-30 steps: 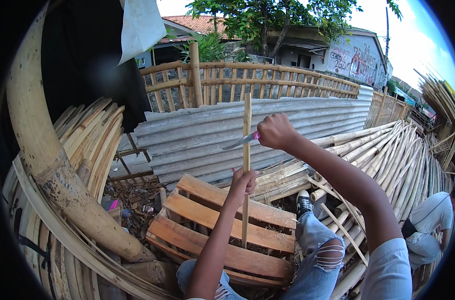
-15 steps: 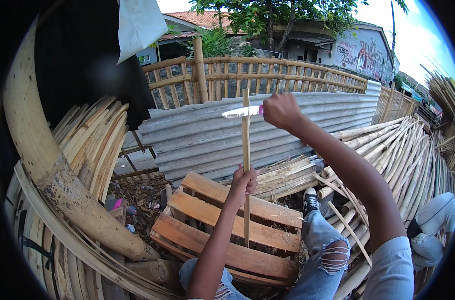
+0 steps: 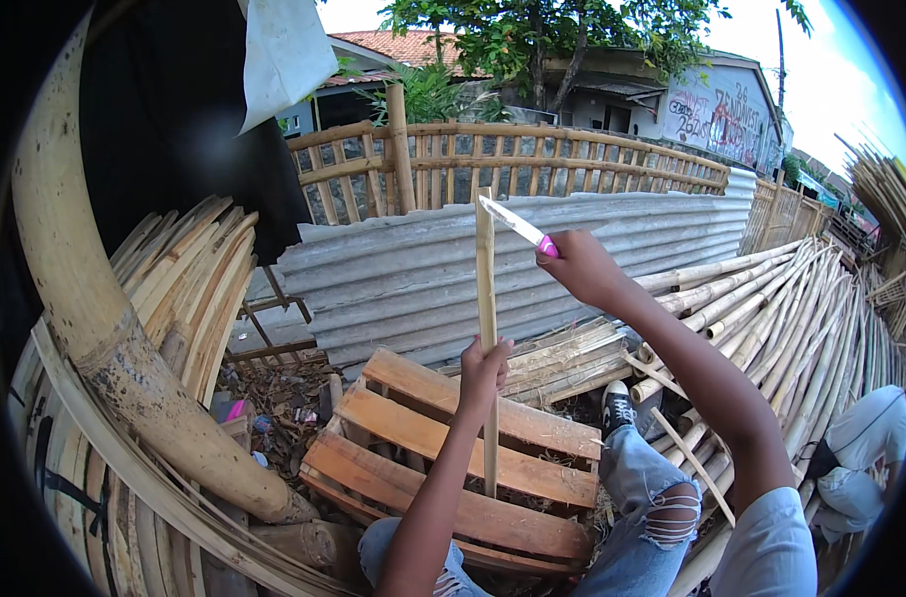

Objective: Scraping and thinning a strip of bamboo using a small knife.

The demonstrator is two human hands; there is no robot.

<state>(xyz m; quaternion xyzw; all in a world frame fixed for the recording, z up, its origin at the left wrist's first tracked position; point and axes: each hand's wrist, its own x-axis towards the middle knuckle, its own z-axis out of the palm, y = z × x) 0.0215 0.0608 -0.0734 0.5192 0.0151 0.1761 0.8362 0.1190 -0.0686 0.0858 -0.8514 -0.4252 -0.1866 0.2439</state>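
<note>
A split bamboo strip (image 3: 487, 269) stands upright, its lower end on or between the slats of a low wooden slatted stand (image 3: 373, 410). My left hand (image 3: 485, 368) is closed round the strip at about the middle of its length. In my right hand (image 3: 584, 267) is a knife (image 3: 517, 227) with a pale blade and a pink-and-white handle. The blade points up and to the left, its tip at the strip's right edge just below the top end. Whether the tip touches the strip I cannot tell.
A thick bamboo pole (image 3: 164, 418) leans on the left, with split bamboo strips (image 3: 189, 289) stacked behind it. Corrugated sheeting (image 3: 403, 269) runs beyond the stand, below a bamboo fence (image 3: 562, 159). Bamboo poles (image 3: 771, 298) lie piled on the right, where another person (image 3: 861, 448) is partly visible.
My right hand has moved down and slightly right with the knife. The blade, level across the strip before, now slants with its tip near the top. My left hand keeps its hold.
</note>
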